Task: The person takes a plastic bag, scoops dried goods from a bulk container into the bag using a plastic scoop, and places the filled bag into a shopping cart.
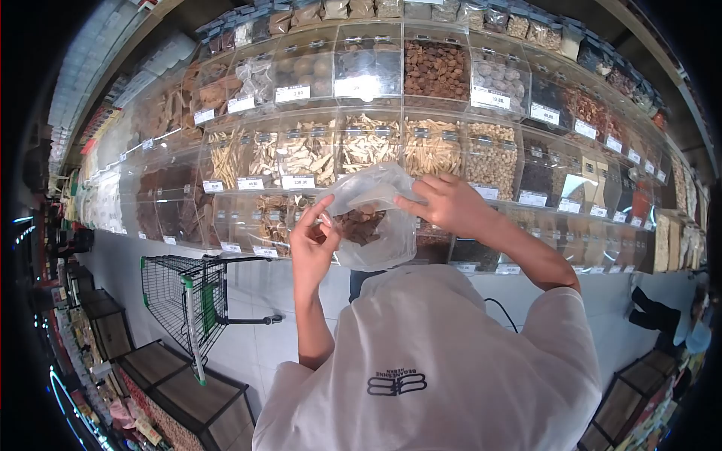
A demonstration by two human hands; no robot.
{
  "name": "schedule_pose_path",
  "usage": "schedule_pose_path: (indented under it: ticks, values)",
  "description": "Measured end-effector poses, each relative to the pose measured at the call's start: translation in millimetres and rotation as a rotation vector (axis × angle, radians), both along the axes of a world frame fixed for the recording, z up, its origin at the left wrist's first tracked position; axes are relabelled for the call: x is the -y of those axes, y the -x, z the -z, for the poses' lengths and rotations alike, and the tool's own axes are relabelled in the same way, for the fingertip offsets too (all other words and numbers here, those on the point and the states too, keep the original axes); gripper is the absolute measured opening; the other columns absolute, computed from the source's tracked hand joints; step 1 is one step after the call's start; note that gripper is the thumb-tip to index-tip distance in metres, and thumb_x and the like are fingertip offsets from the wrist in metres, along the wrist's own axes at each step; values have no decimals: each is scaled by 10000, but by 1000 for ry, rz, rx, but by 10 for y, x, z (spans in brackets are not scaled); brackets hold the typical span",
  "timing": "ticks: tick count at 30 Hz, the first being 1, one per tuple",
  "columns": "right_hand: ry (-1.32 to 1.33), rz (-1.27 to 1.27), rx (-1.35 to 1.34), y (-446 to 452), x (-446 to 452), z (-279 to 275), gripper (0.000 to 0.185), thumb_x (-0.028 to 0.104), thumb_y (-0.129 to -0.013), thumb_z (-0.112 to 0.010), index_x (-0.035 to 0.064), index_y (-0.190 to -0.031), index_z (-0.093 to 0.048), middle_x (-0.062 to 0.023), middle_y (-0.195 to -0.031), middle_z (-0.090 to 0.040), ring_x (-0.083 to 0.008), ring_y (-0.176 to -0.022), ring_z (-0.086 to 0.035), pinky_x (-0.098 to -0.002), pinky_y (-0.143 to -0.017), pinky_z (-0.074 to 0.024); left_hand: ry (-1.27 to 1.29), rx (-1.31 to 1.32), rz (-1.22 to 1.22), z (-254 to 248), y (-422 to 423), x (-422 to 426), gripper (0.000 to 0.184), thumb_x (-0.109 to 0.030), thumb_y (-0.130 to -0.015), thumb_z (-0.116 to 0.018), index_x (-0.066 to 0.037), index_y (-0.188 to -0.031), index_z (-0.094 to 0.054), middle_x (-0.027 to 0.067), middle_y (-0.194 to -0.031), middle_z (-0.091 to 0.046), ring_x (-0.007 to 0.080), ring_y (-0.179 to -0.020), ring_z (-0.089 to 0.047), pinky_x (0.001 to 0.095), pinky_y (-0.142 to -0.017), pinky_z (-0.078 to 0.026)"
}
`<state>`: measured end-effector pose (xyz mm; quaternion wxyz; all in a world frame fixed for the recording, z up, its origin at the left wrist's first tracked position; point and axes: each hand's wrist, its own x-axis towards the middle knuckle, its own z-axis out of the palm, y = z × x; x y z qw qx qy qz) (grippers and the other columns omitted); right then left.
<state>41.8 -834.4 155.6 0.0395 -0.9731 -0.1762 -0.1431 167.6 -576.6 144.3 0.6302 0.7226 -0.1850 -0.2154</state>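
A clear plastic bag (387,244) hangs open in front of the bins, with brown dried pieces (362,225) inside it. My left hand (314,234) is at the bag's left edge, its fingers curled and pinched together near the rim. On the right, my right hand (449,203) grips the bag's upper rim between thumb and fingers. A whitish, pale shape (385,197) shows at the mouth of the bag; what it is cannot be made out. Behind the bag are bins of pale dried slices (368,146).
Rows of clear bins (436,69) with price labels span the front. A wire shopping cart (184,301) stands on the floor at lower left, near wooden display crates (188,383). At far right, a person's dark-clad legs (656,312) show.
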Motion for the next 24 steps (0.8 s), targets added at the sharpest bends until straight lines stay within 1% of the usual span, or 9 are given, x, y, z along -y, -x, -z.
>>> schedule_pose_path:
  ticks: [3,6,8,10,12,14,17,22,24]
  values:
    - [-3,107,-45,57,157,-303,358,131,-840,-618,178,-1191,-674,-56,-975,-627,-204,-873,-630,-360,-700,-537,-5,-12,-25,-4,29,-43,474,146,-814,-567,4,-1264,-617,-47,-871,-463,0,-652,-452,150,-592,-393]
    - [-262,241,-202,173,390,-634,379,113,-821,-662,179,-1193,-685,-69,-890,-669,-243,-732,-645,-374,-651,-534,-2,-14,-42,-2,15,-63,474,146,-812,-574,2,-1261,-621,-49,-865,-460,-1,-649,-444,149,-586,-382]
    - [-380,292,-158,217,609,-815,335,139,-833,-692,150,-1168,-695,-120,-861,-696,-287,-667,-658,-413,-634,-530,-9,-25,-50,-4,-4,-65,472,148,-811,-578,3,-1258,-624,-50,-868,-463,-2,-644,-437,148,-589,-382]
    - [-438,463,-86,193,846,-796,339,172,-858,-696,135,-1194,-680,-133,-891,-697,-326,-709,-667,-433,-673,-522,3,-23,-44,12,-29,-50,470,151,-811,-580,5,-1255,-625,-52,-867,-460,-4,-648,-433,146,-590,-380]
    - [-468,772,-212,63,1047,-881,321,200,-871,-698,111,-1179,-678,-153,-882,-692,-354,-790,-665,-442,-754,-518,3,-33,-36,17,-52,-26,468,154,-812,-581,6,-1254,-626,-54,-865,-457,-6,-654,-429,145,-590,-379]
    - [-186,868,-172,-120,1291,-856,279,202,-860,-704,83,-1112,-694,-170,-891,-692,-355,-885,-656,-437,-816,-504,-11,-56,-28,12,-73,-3,465,157,-815,-580,8,-1253,-625,-56,-862,-454,-8,-662,-426,144,-592,-378]
    - [-16,741,-40,-415,1877,-467,232,173,-840,-704,37,-1027,-708,-202,-819,-693,-341,-875,-664,-464,-809,-516,-8,-65,-19,17,-98,25,465,161,-816,-581,7,-1252,-626,-57,-854,-450,-10,-674,-423,145,-590,-375]
    - [-46,838,-620,-1217,2327,-323,246,181,-763,-741,10,-939,-715,-213,-858,-686,-357,-854,-669,-426,-761,-517,-3,-57,-23,56,-156,3,464,165,-816,-582,7,-1250,-626,-61,-851,-451,-7,-674,-426,146,-595,-378]
    - [-95,876,-604,-1424,2325,-209,239,182,-747,-740,-3,-895,-711,-229,-857,-686,-363,-824,-674,-431,-740,-523,10,-67,-35,80,-161,11,468,166,-815,-582,3,-1250,-628,-62,-851,-450,-6,-675,-428,147,-597,-380]
